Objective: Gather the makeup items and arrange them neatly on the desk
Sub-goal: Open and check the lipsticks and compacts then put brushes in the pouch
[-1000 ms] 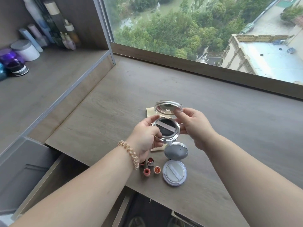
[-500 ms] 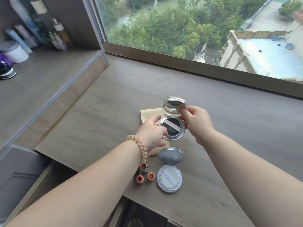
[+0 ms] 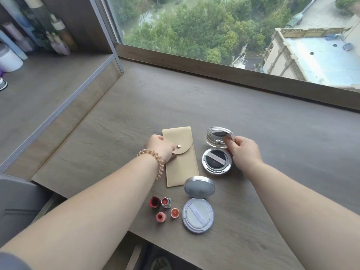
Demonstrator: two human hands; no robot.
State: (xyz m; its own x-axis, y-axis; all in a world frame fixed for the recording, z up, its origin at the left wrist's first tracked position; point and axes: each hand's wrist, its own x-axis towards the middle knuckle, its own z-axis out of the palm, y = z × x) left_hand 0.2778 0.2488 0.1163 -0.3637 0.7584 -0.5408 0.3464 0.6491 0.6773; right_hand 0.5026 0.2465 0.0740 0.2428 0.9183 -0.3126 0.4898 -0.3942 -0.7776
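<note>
An open silver compact with a black puff (image 3: 216, 161) lies on the wooden desk (image 3: 272, 137). My right hand (image 3: 242, 151) pinches the edge of its raised mirror lid. To its left lies a beige snap pouch (image 3: 180, 162), and my left hand (image 3: 158, 147) grips the pouch's left edge near the flap. Nearer the front edge sits a second open compact with a white puff (image 3: 198, 215). Several small red and orange lipsticks (image 3: 164, 208) stand left of it.
A raised shelf (image 3: 39, 94) at the left carries a white jar (image 3: 8, 60) and several bottles (image 3: 58, 39). A window (image 3: 233, 26) runs along the desk's far edge. The desk's front edge drops off just below the lipsticks.
The black-puff compact was held up in both hands; now it lies on the desk right of the pouch. My left hand let go of it and moved onto the pouch.
</note>
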